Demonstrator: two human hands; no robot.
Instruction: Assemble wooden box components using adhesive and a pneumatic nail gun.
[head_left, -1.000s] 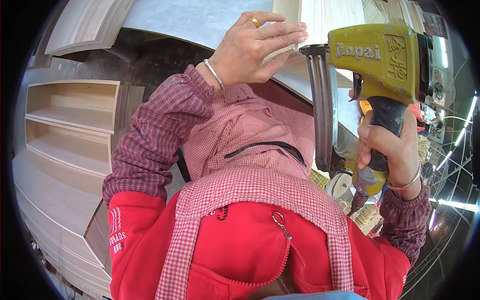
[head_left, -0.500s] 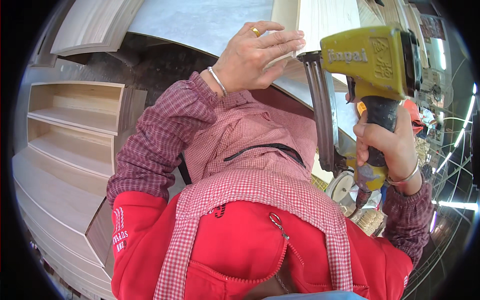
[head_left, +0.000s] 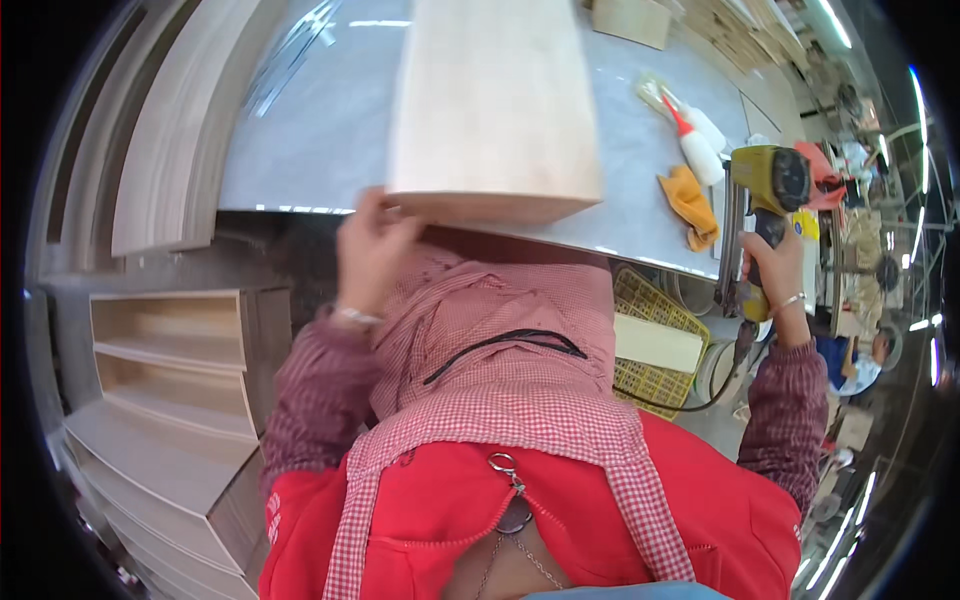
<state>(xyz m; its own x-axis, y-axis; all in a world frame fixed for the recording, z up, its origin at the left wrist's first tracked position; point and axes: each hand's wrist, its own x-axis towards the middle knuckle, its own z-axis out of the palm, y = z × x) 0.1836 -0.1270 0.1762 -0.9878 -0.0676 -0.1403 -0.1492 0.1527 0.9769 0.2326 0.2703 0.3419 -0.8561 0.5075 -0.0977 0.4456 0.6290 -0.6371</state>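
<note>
A pale wooden box (head_left: 495, 110) lies on the grey-blue tabletop, its near end reaching the table's front edge. My left hand (head_left: 372, 250), blurred by motion, is at the box's near left corner, with the corner between thumb and fingers. Off to the right, my right hand (head_left: 778, 265) is wrapped round the black grip of a yellow nail gun (head_left: 765, 180). The gun is apart from the box, beside the table's right front part. Its long dark magazine hangs down in front of my fingers, and a hose runs from its lower end.
On the table (head_left: 310, 150), right of the box, lie a white glue bottle (head_left: 698, 152) with a red nozzle and an orange cloth (head_left: 690, 205). A yellow crate (head_left: 655, 385) stands below. Wooden shelf units (head_left: 170, 335) are on the left. Another person (head_left: 865, 365) is at far right.
The nail gun has moved away from the wood, to the right and lower. My left hand has come down and left to the box's corner. The view has shifted, showing more of the table.
</note>
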